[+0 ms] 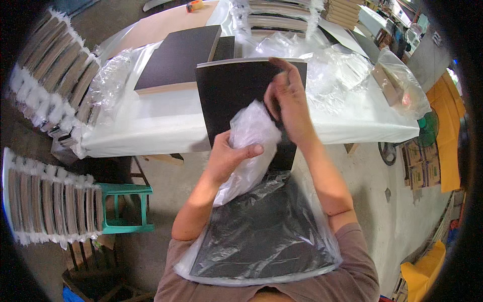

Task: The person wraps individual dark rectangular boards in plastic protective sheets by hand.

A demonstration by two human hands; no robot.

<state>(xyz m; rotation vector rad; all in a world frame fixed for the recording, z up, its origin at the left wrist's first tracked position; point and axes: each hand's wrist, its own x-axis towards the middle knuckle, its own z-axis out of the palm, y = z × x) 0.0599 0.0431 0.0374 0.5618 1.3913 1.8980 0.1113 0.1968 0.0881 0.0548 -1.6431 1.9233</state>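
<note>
A black flat book (236, 95) with white page edges sticks out over the table's near edge toward me. Its lower half sits inside a clear plastic bag (266, 236) that reaches down to my chest. My left hand (227, 157) grips a bunched part of the bag's mouth against the book's cover. My right hand (288, 103) rests on the cover's right side, fingers pinching the plastic near the top corner. A second black-covered stack (176, 58) lies flat on the table behind.
The white-covered table (151, 128) holds crumpled clear bags (337, 75) and stacks of bagged books (287, 15) at the back. Rows of wrapped books (50, 75) stand at the left, another row (48, 204) lower left. A teal stool (126, 206) stands below the table.
</note>
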